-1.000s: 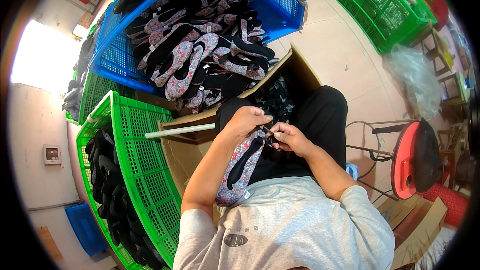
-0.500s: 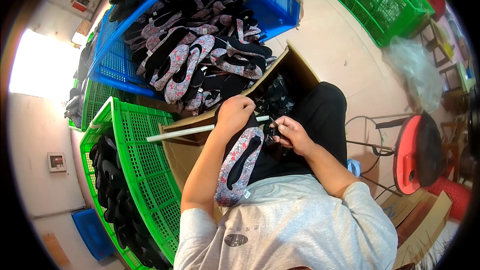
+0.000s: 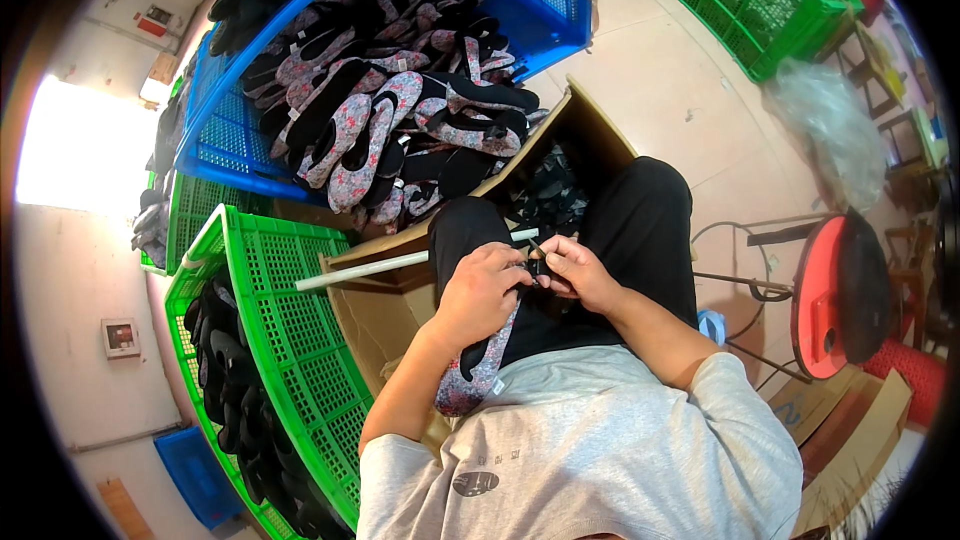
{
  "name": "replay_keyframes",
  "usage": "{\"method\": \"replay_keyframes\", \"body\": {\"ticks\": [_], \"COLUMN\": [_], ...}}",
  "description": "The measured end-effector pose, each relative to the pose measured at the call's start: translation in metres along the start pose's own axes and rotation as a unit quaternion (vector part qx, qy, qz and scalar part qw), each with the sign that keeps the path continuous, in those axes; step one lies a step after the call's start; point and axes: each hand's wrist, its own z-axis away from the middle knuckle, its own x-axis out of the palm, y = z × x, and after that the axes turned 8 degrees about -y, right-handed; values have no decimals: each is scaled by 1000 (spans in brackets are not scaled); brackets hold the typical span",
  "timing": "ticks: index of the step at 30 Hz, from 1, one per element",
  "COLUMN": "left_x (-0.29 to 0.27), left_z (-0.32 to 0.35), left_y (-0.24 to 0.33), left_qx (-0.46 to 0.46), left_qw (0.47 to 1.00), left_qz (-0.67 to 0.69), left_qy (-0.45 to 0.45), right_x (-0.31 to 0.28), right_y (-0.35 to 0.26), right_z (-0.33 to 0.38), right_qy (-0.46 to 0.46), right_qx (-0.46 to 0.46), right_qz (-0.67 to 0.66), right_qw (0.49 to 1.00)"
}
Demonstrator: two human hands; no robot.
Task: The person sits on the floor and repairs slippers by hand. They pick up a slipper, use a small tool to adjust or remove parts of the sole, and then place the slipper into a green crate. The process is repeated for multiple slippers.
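A floral grey and red slipper (image 3: 468, 386) with a black inside lies across my lap, its heel end against my grey shirt. My left hand (image 3: 482, 292) is closed on its far end, covering most of it. Right beside it, my right hand (image 3: 578, 274) pinches a small dark pointed tool (image 3: 537, 251); its exact kind is too small to make out. The fingertips of both hands meet at a black bit of the slipper. Beyond my knees, an open cardboard box (image 3: 600, 120) holds black scraps (image 3: 552, 190).
A blue crate (image 3: 545, 40) heaped with similar slippers (image 3: 385, 130) stands ahead. At left, a green crate (image 3: 300, 340) holds black slippers (image 3: 235, 370). A pale rod (image 3: 375, 268) crosses the box near my left knee. A red round-seated stool (image 3: 820, 300) stands at right.
My left hand has come down and right along the slipper toward my right hand, now covering its opening. My right hand has stayed nearly in place with the tool.
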Motion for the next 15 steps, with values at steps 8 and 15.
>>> {"method": "replay_keyframes", "body": {"ticks": [8,15], "left_x": [6,33], "left_z": [-5,-2], "left_y": [2,-15], "left_qx": [-29,-135], "left_qw": [998,958], "left_qz": [-34,87], "left_qy": [49,237], "right_x": [0,11], "right_y": [-1,11], "right_z": [2,4], "right_qy": [10,-10], "right_qx": [-26,-97], "right_qz": [-10,204], "right_qw": [1000,974]}}
